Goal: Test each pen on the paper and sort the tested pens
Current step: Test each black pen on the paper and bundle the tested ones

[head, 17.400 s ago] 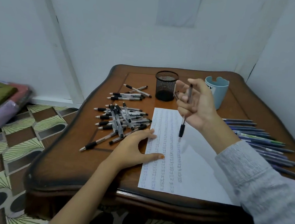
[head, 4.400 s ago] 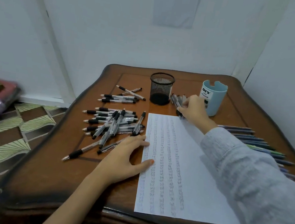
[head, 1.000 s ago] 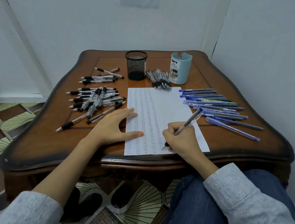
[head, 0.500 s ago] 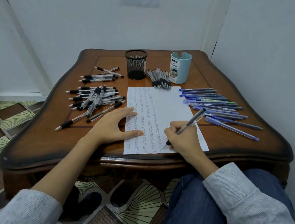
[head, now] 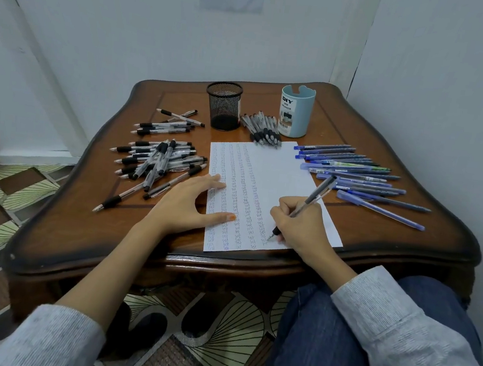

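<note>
Right hand [head: 298, 228] is gripping a pen [head: 317, 192] in a writing pinch, with the tip touching the paper [head: 281, 169] near its front edge, at the bottom of the rightmost scribble column. Left hand [head: 183, 203] is lying flat with fingers straight, pressing on the paper's left edge and gripping nothing. To do it well: going light and making short loops inside the column so the ink is reading clearly, while the left palm is pinning the sheet against sliding off the table [head: 426, 243]. Loose black pens [head: 158, 158] are lying left, blue pens [head: 355, 177] right, and a small bunch [head: 263, 129] is sitting between the mesh cup [head: 223, 105] and the blue organizer [head: 296, 111], likely this pen's sorted spot.
</note>
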Motion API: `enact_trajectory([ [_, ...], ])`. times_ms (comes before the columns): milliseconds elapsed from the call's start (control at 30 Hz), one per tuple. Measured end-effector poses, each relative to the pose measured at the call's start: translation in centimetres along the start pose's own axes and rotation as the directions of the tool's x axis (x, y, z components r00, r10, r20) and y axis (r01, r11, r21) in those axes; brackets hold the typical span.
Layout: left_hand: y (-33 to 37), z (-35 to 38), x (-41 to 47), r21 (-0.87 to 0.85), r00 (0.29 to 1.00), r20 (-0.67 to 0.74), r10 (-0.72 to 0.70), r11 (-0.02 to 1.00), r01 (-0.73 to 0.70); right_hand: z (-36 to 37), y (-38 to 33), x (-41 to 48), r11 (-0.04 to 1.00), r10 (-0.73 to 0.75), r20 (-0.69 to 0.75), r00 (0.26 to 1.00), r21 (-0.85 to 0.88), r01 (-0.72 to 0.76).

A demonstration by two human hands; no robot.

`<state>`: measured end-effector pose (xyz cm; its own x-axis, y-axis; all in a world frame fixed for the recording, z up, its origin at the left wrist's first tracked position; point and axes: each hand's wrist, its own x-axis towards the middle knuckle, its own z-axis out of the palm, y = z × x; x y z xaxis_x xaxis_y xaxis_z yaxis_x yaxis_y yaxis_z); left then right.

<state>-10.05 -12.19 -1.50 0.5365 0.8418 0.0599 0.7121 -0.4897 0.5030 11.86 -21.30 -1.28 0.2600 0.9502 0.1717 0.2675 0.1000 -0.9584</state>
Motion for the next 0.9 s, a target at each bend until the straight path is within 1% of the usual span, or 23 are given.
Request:
enact_trajectory([
  [33, 0.0, 0.0, 0.0, -0.001, 1.000, 0.000, -0.002, 1.000, 0.002, -0.2, -0.1, 0.1, 0.996, 0.050, 0.008, 0.999, 0.076, -0.051],
  [100, 0.0, 0.0, 0.0, 0.000, 1.000, 0.001, -0.005, 1.000, 0.005, -0.6, -0.6, 0.3, 0.955, 0.132, 0.057, 0.990, 0.260, -0.142],
  [167, 0.0, 0.0, 0.0, 0.002, 1.000, 0.002, -0.007, 1.000, 0.007, -0.9, -0.9, 0.5, 0.911, 0.158, 0.097, 0.983, 0.370, -0.183],
  [200, 0.0, 0.0, 0.0, 0.000, 1.000, 0.000, -0.009, 1.000, 0.009, -1.0, -1.1, 0.5, 0.910, 0.167, 0.106, 0.980, 0.367, -0.194],
  [300, 0.1, -0.1, 0.0, -0.011, 1.000, -0.002, -0.015, 1.000, 0.015, -1.0, -1.3, 0.4, 0.939, 0.167, 0.115, 0.979, 0.284, -0.194],
  [400, 0.3, -0.1, -0.2, -0.016, 1.000, -0.006, -0.015, 1.000, 0.015, -0.9, -1.0, 0.4, 0.946, 0.126, 0.104, 0.987, 0.286, -0.151],
  [500, 0.5, -0.1, -0.2, -0.018, 1.000, -0.005, -0.022, 1.000, 0.021, -0.8, -1.0, 0.5, 0.959, 0.107, 0.105, 0.989, 0.253, -0.131],
  [700, 0.5, -0.2, -0.2, -0.030, 0.999, -0.001, -0.042, 0.999, 0.042, -1.0, -0.8, 0.6, 0.946, 0.116, 0.105, 0.988, 0.292, -0.142],
  [900, 0.2, 0.0, -0.2, -0.034, 0.996, -0.043, -0.076, 0.997, 0.074, -0.8, -1.1, 0.6, 0.956, 0.147, 0.119, 0.982, 0.237, -0.172],
])
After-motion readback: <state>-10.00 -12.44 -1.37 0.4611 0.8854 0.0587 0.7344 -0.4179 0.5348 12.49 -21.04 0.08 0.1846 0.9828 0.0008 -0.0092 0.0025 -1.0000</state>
